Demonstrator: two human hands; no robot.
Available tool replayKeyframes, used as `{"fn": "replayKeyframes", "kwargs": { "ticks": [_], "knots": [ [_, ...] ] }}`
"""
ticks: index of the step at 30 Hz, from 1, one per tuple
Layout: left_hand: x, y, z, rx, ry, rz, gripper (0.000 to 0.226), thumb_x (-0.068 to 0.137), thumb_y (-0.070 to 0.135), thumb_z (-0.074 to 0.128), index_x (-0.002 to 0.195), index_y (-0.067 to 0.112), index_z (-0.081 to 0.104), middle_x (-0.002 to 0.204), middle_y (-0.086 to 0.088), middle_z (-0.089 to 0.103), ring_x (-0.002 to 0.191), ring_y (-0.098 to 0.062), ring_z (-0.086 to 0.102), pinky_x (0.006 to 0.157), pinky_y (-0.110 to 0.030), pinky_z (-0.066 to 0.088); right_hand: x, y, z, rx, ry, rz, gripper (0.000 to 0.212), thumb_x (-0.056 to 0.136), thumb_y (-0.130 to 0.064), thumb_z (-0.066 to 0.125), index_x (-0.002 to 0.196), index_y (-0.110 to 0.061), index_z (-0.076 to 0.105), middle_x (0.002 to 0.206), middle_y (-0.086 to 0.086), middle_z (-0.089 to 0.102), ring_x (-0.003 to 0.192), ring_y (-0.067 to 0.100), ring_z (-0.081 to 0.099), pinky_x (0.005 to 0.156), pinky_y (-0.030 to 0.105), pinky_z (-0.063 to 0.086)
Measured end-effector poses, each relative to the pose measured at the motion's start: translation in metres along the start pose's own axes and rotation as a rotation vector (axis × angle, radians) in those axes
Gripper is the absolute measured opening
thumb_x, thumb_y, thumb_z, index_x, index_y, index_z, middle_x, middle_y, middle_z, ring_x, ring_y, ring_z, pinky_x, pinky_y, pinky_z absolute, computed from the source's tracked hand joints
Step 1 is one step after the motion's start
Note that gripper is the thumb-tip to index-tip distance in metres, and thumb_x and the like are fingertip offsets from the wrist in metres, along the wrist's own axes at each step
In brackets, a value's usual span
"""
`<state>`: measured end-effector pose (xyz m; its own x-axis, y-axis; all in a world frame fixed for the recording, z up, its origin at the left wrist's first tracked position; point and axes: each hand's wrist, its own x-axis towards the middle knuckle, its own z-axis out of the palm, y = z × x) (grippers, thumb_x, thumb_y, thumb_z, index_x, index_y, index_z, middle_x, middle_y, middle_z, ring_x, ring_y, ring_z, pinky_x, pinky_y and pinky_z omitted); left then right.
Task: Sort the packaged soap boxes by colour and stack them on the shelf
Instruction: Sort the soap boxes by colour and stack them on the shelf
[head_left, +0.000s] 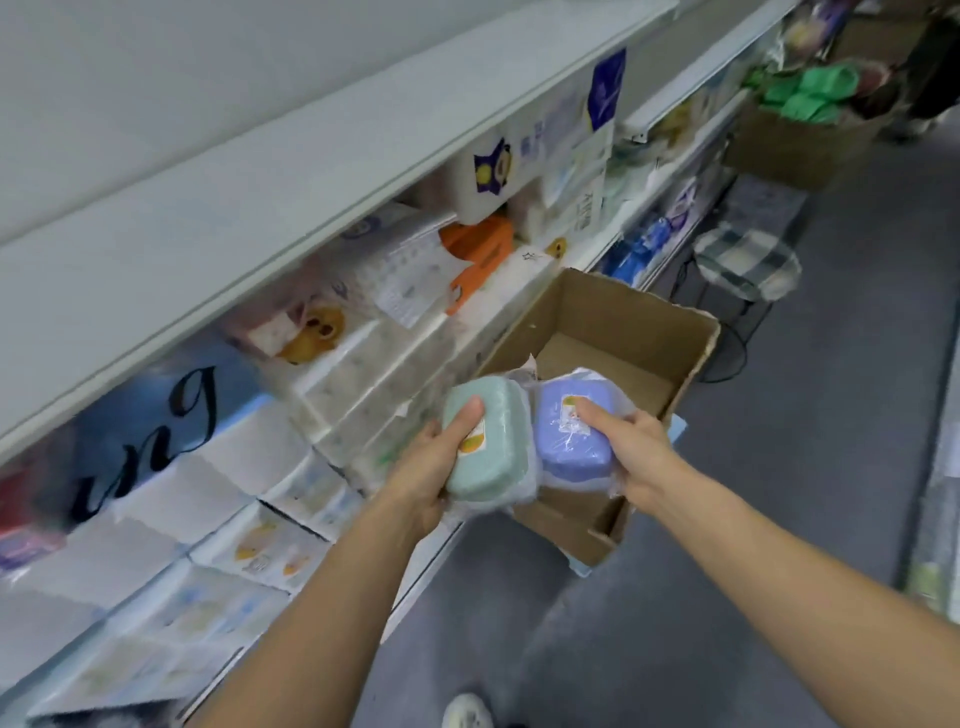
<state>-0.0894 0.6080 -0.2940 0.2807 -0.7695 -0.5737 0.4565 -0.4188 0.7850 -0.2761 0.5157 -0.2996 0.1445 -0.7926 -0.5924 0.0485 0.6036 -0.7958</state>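
The left hand (434, 457) is holding a green soap box (485, 441) and the right hand (631, 447) is holding a purple soap box (571, 431), the two wrapped packs sitting side by side and just touching, above the near end of an open cardboard carton (613, 332). Each grip is pinching its pack, thumb lying across the labelled top and the fingers going under it out of sight. Both packs are lying with their long axes running away from the person and slanting towards the shelf (291, 171), which is standing on the left, so the green one in the left hand is the nearer to it and would seem to be the easier to place first, with the purple one having to cross over or wait. The shelf level beside the hands is looking crowded with wrapped tissue packs (374, 374) and no sorted soap stack is showing there, so the sorting appears to be at an early stage. The carton is showing bare cardboard floor at its far end; its near part is being hidden by the hands and packs, so what else lies in it cannot be told
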Motion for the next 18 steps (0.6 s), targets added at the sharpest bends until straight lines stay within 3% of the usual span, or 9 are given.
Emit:
{"fn": "replayKeyframes", "kwargs": {
  "ticks": [3,8,12,15,16,18],
  "knots": [
    [0.050,0.012,0.014,0.057,0.024,0.009,0.036,0.082,0.037,0.073,0.112,0.021,0.064,0.093,-0.002,0.077,0.080,-0.017,0.074,0.067,-0.032,0.059,0.060,-0.008,-0.016,0.051,0.090,0.008,0.055,0.080,-0.025,0.080,0.126,-0.012,0.054,0.107,0.009,0.070,0.083,0.023,0.070,0.063,0.033,0.057],
    [0.144,0.009,0.026,0.236,0.062,-0.001,0.034,0.082,0.027,0.078,0.110,0.015,0.064,0.083,-0.001,0.076,0.071,-0.015,0.074,0.056,-0.027,0.057,0.159,-0.007,-0.032,0.066,0.218,0.010,0.072,0.069,-0.034,0.087,0.130,-0.016,0.052,0.116,0.008,0.067,0.095,0.028,0.069,0.077,0.042,0.060],
    [0.230,-0.025,0.035,0.367,0.036,-0.086,0.058,0.074,0.025,0.084,0.123,0.011,0.057,0.102,-0.008,0.072,0.079,-0.020,0.073,0.057,-0.029,0.058,0.234,0.005,-0.029,0.083,0.298,0.027,0.069,0.070,-0.029,0.087,0.127,-0.013,0.052,0.112,0.010,0.068,0.089,0.027,0.070,0.071,0.038,0.059],
    [0.288,-0.057,0.036,0.476,0.020,-0.150,0.068,0.070,0.027,0.089,0.126,0.014,0.054,0.112,-0.008,0.069,0.090,-0.023,0.072,0.071,-0.039,0.061,0.284,0.019,-0.029,0.073,0.323,0.060,0.100,0.048,-0.045,0.094,0.132,-0.015,0.048,0.116,0.012,0.067,0.093,0.030,0.070,0.080,0.047,0.059],
    [0.305,-0.067,0.035,0.524,0.016,-0.150,0.067,0.070,0.026,0.089,0.125,0.015,0.053,0.115,-0.007,0.068,0.094,-0.023,0.070,0.077,-0.042,0.061,0.298,0.024,-0.031,0.072,0.326,0.075,0.103,0.048,-0.046,0.094,0.133,-0.015,0.046,0.118,0.012,0.065,0.095,0.031,0.069,0.083,0.051,0.058],
    [0.334,-0.083,0.035,0.614,-0.011,-0.151,0.065,0.072,0.027,0.088,0.124,0.021,0.050,0.118,-0.004,0.063,0.102,-0.024,0.066,0.082,-0.041,0.058,0.322,0.031,-0.031,0.085,0.332,0.104,0.087,0.067,-0.033,0.089,0.136,-0.013,0.039,0.120,0.011,0.061,0.095,0.031,0.067,0.085,0.051,0.057]
  ]
}}
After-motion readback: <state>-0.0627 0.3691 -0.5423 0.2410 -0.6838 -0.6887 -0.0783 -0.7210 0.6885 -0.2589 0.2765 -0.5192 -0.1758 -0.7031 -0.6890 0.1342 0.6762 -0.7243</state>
